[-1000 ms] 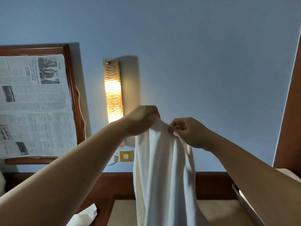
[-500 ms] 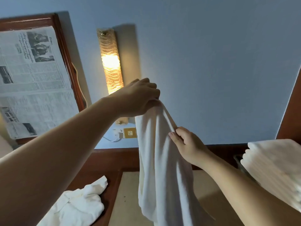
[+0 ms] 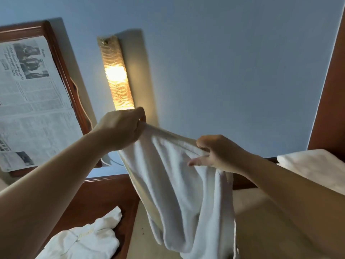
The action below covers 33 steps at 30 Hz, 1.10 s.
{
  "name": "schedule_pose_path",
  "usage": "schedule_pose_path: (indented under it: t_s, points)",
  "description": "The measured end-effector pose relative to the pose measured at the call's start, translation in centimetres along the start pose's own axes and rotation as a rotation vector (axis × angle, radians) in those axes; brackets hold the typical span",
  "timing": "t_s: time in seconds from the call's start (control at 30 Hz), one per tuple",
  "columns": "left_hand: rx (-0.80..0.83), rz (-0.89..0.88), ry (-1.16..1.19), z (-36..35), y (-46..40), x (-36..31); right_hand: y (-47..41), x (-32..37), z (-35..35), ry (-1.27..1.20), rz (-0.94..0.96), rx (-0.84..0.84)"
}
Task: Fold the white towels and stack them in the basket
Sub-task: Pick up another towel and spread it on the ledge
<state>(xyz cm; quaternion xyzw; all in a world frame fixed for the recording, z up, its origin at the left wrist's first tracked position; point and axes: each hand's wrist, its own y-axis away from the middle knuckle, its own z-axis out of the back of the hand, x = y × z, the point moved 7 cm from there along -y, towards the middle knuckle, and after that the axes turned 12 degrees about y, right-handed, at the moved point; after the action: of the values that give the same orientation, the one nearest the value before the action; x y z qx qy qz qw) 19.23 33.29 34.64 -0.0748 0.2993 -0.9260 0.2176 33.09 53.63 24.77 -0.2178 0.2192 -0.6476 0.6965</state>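
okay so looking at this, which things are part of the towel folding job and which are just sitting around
Part of the job:
- white towel held up by the left hand and right hand
- crumpled towel, lower left
- stack of folded towels, right edge

Just there:
- wall lamp, lit
- framed newspaper
- wooden headboard

Framed newspaper (image 3: 35, 101): print too blurred to read.

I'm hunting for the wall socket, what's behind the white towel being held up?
Behind the held white terry towel: blue wall, dark wooden rail, beige surface. No socket visible; the cloth covers whatever lies directly behind it.
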Motion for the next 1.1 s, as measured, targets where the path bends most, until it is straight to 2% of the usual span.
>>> schedule_pose_path:
  t_s: [0.1,0.17,0.23,0.3,0.4,0.53,0.6,0.7,0.8,0.9,0.93,1.03,1.1]
  points:
    - [-0.023,-0.285,-0.105,0.0,2.8,-1.4,1.8,-1.7,-1.6,0.207,0.100,0.049]
    - [-0.032,-0.483,-0.127,-0.8,4.6,-2.4,3.4,-2.2,-2.3,0.328,0.111,-0.046]
    - [-0.102,-0.631,-0.138,-1.2,5.9,-3.4,5.5,-2.6,-4.1,0.359,0.031,-0.134]
    - [-0.146,-0.677,-0.145,-2.0,6.6,-3.4,7.6,-3.5,-6.9,0.339,-0.092,-0.172]
    - [-0.105,-0.664,-0.144,-4.1,7.2,-2.6,8.7,-4.3,-9.1,0.284,-0.238,-0.137]
    - [-0.195,-0.453,-0.091,-4.4,6.6,0.5,7.7,-3.4,-6.6,-0.050,-0.278,-0.238]
    - [-0.207,-0.418,-0.078,-4.3,7.0,1.7,7.6,-2.9,-7.2,-0.181,-0.195,-0.098]
    - [-0.162,-0.466,-0.113,-5.0,8.3,1.9,7.7,-4.0,-8.2,-0.099,-0.188,0.203]
    - [-0.191,-0.406,-0.104,-4.9,8.6,3.1,8.2,-5.6,-7.6,-0.141,-0.269,0.266]
    - [-0.170,-0.386,-0.120,-5.1,8.7,3.9,9.1,-5.5,-9.3,0.044,-0.218,0.483]
    - [-0.158,-0.393,-0.122,-5.4,8.8,3.8,9.2,-5.9,-9.7,0.112,-0.207,0.498]
    - [-0.186,-0.336,-0.093,-5.2,8.7,4.4,8.9,-7.0,-8.9,0.123,-0.245,0.338]
    - [-0.166,-0.329,-0.087,-5.1,8.8,4.7,9.4,-6.6,-9.8,0.209,-0.215,0.454]
